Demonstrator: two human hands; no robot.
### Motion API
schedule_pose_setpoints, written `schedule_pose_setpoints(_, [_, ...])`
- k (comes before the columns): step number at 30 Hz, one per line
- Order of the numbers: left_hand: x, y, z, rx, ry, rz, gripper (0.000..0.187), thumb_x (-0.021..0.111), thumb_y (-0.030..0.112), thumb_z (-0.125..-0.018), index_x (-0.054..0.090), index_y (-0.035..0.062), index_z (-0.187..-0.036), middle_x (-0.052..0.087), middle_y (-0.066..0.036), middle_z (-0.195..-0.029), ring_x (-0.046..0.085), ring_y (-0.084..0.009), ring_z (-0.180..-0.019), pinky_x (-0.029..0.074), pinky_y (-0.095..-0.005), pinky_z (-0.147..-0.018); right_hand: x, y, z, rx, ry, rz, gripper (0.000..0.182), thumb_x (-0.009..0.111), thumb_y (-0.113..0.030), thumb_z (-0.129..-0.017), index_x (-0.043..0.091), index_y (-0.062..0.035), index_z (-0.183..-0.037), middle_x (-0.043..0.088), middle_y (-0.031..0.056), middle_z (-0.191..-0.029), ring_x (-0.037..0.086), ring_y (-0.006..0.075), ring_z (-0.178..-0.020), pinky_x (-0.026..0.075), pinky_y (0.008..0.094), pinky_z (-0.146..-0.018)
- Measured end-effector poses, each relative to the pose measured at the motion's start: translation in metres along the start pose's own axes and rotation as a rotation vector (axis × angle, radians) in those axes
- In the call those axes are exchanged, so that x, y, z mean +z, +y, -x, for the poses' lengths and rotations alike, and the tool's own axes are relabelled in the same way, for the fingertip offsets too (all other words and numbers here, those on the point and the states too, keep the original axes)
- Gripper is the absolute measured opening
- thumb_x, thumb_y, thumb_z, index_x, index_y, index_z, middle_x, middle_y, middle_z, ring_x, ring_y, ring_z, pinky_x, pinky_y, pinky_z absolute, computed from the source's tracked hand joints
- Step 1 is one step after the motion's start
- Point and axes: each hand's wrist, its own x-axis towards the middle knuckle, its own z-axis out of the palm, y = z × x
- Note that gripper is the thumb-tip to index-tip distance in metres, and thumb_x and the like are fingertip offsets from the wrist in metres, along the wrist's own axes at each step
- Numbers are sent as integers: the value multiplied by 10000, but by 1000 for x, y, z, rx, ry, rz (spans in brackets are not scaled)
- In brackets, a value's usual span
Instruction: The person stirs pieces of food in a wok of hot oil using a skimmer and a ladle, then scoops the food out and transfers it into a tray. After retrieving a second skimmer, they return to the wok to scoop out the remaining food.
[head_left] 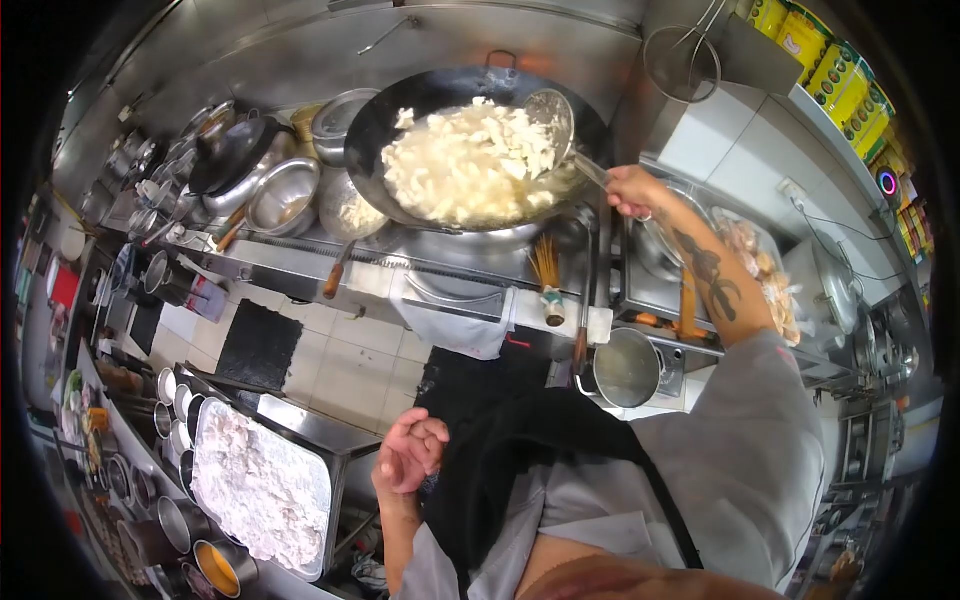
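Observation:
My right hand (632,190) grips the handle of a metal skimmer (550,118) at the right of the stove. The skimmer's round bowl lies inside the rim of a big black wok (365,150). Pale, whitish food pieces (465,165) fill the wok in cloudy, frothy liquid, and some of them touch the skimmer. My left hand (412,450) hangs low in front of my body, its fingers loosely bent and nothing visible in it. A tray of white floury pieces (262,485) stands to its left.
A wood-handled strainer (352,215) and a steel bowl (283,197) sit left of the wok. A bamboo brush (546,268) lies at the stove's front edge, near a pot (626,367). A wire strainer (682,65) hangs at upper right. Bagged food (765,265) lies beyond my right forearm.

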Motion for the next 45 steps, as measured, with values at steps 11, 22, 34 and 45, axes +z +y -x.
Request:
schedule_pose_setpoints(11, [-85,-42,13,-307,791,101,370,564,278,-889,510,63,-1186,618,-58,-905,446,-95,-559,362,-225,-475,-9,23,9,-28,-90,-236,220,449,-89,-902,502,-100,-1115,465,-17,-610,407,71,-377,274,231,-294])
schedule_pose_setpoints(22, [-96,-43,9,-266,802,114,396,589,269,-875,518,80,-1217,617,-57,-900,458,-97,-582,371,-233,-486,-47,23,15,-24,122,-84,60,472,-98,-867,523,-68,-876,499,-4,-573,417,89,-353,283,246,-290])
schedule_pose_setpoints(34, [-84,-35,23,-155,829,134,381,575,258,-890,517,76,-1219,626,-53,-927,455,-88,-581,379,-225,-490,-51,29,-53,206,-358,-459,115,469,-119,-897,470,-86,-787,492,-12,-596,416,45,-408,278,177,-290])
schedule_pose_setpoints(45, [-50,-39,54,4,861,155,383,552,257,-905,492,79,-1240,624,-56,-970,457,-83,-598,378,-221,-494,79,-10,-172,25,-484,-660,170,466,-105,-919,452,-83,-751,440,-26,-575,345,42,-380,253,202,-312])
